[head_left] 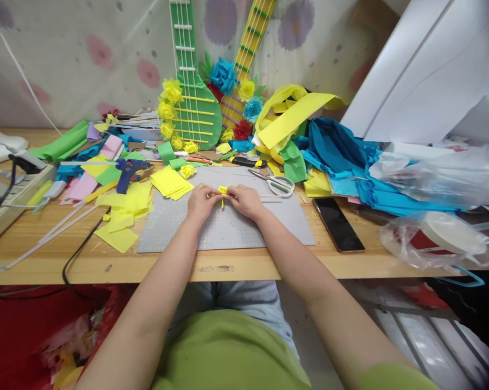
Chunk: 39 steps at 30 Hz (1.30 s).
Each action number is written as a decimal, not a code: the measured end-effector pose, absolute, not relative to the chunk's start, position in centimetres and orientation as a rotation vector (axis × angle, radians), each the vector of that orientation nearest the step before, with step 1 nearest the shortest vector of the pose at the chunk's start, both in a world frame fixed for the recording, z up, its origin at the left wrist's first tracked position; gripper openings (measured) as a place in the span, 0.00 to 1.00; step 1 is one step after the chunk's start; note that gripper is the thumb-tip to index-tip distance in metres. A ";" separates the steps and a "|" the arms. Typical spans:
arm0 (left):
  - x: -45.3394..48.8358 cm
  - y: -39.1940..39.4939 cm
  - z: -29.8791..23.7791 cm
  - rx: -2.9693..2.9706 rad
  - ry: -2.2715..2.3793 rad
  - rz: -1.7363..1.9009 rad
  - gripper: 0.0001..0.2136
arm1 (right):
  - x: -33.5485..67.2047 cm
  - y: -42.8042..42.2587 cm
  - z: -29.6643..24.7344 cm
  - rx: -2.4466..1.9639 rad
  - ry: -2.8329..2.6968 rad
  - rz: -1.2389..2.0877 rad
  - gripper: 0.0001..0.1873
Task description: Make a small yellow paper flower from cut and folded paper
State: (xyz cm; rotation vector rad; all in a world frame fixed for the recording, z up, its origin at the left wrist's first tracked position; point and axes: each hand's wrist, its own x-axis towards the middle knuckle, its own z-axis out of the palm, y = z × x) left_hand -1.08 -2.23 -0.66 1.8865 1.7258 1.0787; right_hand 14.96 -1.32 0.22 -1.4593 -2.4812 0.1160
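Both hands meet over the grey cutting mat, one on each side of a small yellow crepe paper flower. My left hand pinches it from the left, and my right hand from the right. A short yellow strip hangs below the fingertips. Much of the flower is hidden by the fingers. A thin pale stick lies on the mat just right of my right hand. Close to my left hand are a stack of yellow paper squares and a finished yellow paper flower.
Scissors lie at the mat's upper right, and a phone to its right. A blue glue gun stands on the left among paper scraps. Green and yellow paper guitars lean at the back. Blue crepe paper is heaped at right.
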 end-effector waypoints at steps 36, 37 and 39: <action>0.5 -3.2 -0.9 2.263 2.108 0.893 0.11 | 13.6 -2.0 0.5 -1.630 -2.315 0.075 0.12; 0.6 -3.2 -0.9 2.264 2.109 0.893 0.11 | 13.5 -2.0 0.5 -1.643 -2.305 0.074 0.13; 0.7 -3.1 -0.9 2.265 2.095 0.898 0.12 | 13.3 -2.1 0.4 -1.676 -2.287 0.068 0.14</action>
